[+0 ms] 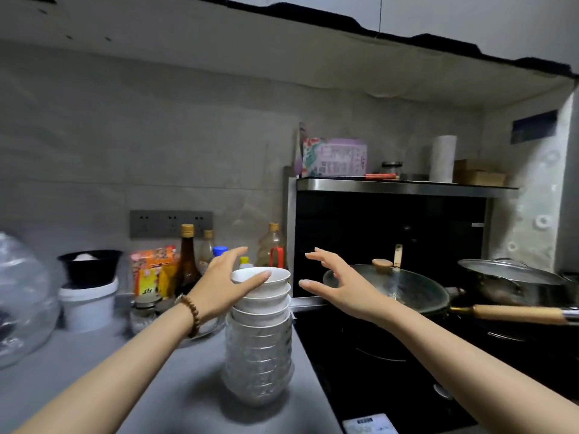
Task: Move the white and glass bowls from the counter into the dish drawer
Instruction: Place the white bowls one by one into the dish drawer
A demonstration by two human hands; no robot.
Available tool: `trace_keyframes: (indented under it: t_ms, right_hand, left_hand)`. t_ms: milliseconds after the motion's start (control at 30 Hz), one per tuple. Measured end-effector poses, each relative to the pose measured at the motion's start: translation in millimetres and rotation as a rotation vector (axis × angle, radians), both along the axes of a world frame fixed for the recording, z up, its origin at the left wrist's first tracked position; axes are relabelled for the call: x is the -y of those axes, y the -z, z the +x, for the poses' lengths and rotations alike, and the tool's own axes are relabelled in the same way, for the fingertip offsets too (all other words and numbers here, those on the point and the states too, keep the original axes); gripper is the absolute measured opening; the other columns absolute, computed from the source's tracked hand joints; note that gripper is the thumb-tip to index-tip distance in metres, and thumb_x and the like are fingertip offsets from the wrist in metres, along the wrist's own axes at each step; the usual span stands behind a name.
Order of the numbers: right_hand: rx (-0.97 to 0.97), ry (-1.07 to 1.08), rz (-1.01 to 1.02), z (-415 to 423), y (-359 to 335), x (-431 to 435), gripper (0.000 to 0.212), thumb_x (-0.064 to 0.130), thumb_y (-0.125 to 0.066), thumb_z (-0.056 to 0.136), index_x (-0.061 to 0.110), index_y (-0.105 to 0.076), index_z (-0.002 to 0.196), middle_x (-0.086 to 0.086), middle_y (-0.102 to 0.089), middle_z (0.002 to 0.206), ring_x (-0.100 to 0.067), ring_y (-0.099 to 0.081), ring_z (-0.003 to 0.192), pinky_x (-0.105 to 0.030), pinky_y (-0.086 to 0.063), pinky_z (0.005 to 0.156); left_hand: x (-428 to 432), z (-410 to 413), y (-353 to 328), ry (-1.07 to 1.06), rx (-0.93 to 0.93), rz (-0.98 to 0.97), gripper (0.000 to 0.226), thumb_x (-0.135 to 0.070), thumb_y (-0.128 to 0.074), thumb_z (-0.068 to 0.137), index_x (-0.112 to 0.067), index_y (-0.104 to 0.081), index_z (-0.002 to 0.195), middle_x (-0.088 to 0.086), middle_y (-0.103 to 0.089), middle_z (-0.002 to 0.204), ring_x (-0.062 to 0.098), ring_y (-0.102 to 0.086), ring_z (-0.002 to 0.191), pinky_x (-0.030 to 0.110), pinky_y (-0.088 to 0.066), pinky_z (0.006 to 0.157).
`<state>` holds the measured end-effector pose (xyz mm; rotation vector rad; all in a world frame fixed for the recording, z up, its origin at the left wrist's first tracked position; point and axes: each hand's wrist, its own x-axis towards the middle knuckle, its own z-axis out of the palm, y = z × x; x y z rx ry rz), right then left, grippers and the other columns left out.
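- The stack of bowls is your landmark: white bowls (266, 297) nested on top, glass bowls (258, 361) nested beneath them, all standing upright as one column.
- The stack stands on the grey counter (169, 389), at the edge where the counter meets the black cooktop (376, 380).
- Your left hand (219, 286) is at the stack's upper left, fingers straight and spread, gripping nothing. The thumb reaches across the top bowl's rim; whether it touches cannot be told.
- Your right hand (332, 285) hangs just right of the stack's top, apart from it, fingers spread wide and holding nothing.
- A beaded bracelet (191, 313) sits on your left wrist, left of the stack.
- Right of the stack, beyond your right hand, a lidded wok (394, 288) rests on the cooktop.
- Behind and left of the stack stand bottles (187, 258), and further left a white tub (87, 306).
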<state>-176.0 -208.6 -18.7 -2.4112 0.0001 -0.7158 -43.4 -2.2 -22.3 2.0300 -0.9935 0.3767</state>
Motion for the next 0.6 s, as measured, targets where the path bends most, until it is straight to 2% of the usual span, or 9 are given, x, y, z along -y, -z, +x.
trace_keyframes:
  t_ms: [67, 133, 267, 333, 400, 433, 533, 600]
  right_hand:
    - [-0.017, -0.023, 0.010, 15.1, 3.3, -3.4, 0.062, 0.051, -0.064, 0.080, 0.036, -0.042, 0.136, 0.012, -0.027, 0.154, -0.006, -0.029, 0.140, -0.022, -0.023, 0.108]
    - [-0.030, -0.045, 0.021, 27.6, 6.4, -5.6, 0.059, 0.049, -0.064, 0.081, 0.035, -0.044, 0.134, 0.012, -0.030, 0.152, -0.005, -0.031, 0.138, -0.021, -0.024, 0.106]
    - [-0.064, -0.074, 0.065, 45.2, 10.6, -10.0, 0.051, 0.045, -0.065, 0.083, 0.033, -0.050, 0.130, 0.013, -0.040, 0.142, 0.000, -0.039, 0.124, -0.019, -0.029, 0.100]
    - [-0.066, -0.091, 0.071, 51.7, 12.8, -12.3, 0.045, 0.042, -0.066, 0.083, 0.030, -0.055, 0.126, 0.014, -0.043, 0.137, -0.003, -0.042, 0.126, -0.017, -0.031, 0.099]
    - [-0.063, -0.098, 0.044, 56.1, 14.2, -14.5, 0.039, 0.041, -0.066, 0.084, 0.029, -0.059, 0.120, 0.011, -0.045, 0.138, -0.004, -0.042, 0.129, -0.012, -0.033, 0.097]
    - [-0.057, -0.102, 0.039, 57.6, 14.5, -15.3, 0.035, 0.040, -0.066, 0.083, 0.028, -0.062, 0.116, 0.010, -0.046, 0.140, -0.004, -0.042, 0.129, -0.012, -0.035, 0.098]
    - [-0.039, -0.110, 0.027, 61.3, 15.6, -16.8, 0.025, 0.037, -0.069, 0.082, 0.025, -0.068, 0.104, 0.006, -0.048, 0.141, -0.006, -0.042, 0.131, -0.027, -0.032, 0.111]
    - [-0.031, -0.123, 0.018, 63.0, 16.2, -19.4, 0.022, 0.036, -0.071, 0.081, 0.023, -0.070, 0.098, 0.005, -0.049, 0.139, -0.005, -0.043, 0.130, -0.028, -0.032, 0.111]
  left_hand:
    - [-3.9, 10.2, 7.2, 0.010, -0.091, 0.003, 0.087, -0.065, -0.061, 0.069, -0.021, -0.036, 0.139, 0.002, -0.039, 0.144, 0.015, -0.036, 0.129, 0.034, -0.033, 0.109]
    - [-6.3, 18.3, 13.9, 0.040, -0.184, 0.010, 0.098, -0.072, -0.060, 0.060, -0.022, -0.033, 0.139, 0.001, -0.038, 0.144, 0.012, -0.039, 0.122, 0.029, -0.035, 0.103]
    - [-6.0, 33.2, 27.3, 0.063, -0.299, 0.024, 0.109, -0.078, -0.059, 0.054, -0.025, -0.025, 0.143, -0.003, -0.037, 0.145, 0.011, -0.041, 0.120, 0.029, -0.036, 0.099]
    - [-5.1, 37.6, 32.7, 0.103, -0.333, -0.001, 0.102, -0.077, -0.060, 0.055, -0.029, -0.028, 0.140, -0.010, -0.041, 0.132, 0.003, -0.044, 0.110, 0.020, -0.039, 0.092]
    - [-4.0, 38.3, 35.0, 0.163, -0.357, -0.044, 0.081, -0.074, -0.060, 0.056, -0.040, -0.035, 0.125, -0.017, -0.043, 0.120, -0.010, -0.046, 0.096, 0.005, -0.042, 0.074]
    - [-3.1, 38.3, 35.4, 0.179, -0.374, -0.065, 0.072, -0.072, -0.059, 0.058, -0.042, -0.036, 0.120, -0.018, -0.043, 0.117, -0.013, -0.045, 0.092, 0.002, -0.042, 0.065]
    - [-0.1, 41.9, 39.6, 0.180, -0.382, -0.092, 0.066, -0.070, -0.057, 0.063, -0.042, -0.037, 0.120, -0.016, -0.043, 0.119, -0.010, -0.044, 0.095, 0.005, -0.039, 0.063]
    - [1.7, 43.5, 41.6, 0.181, -0.378, -0.101, 0.064, -0.070, -0.056, 0.064, -0.041, -0.038, 0.119, -0.015, -0.043, 0.119, -0.008, -0.044, 0.096, 0.005, -0.039, 0.062]
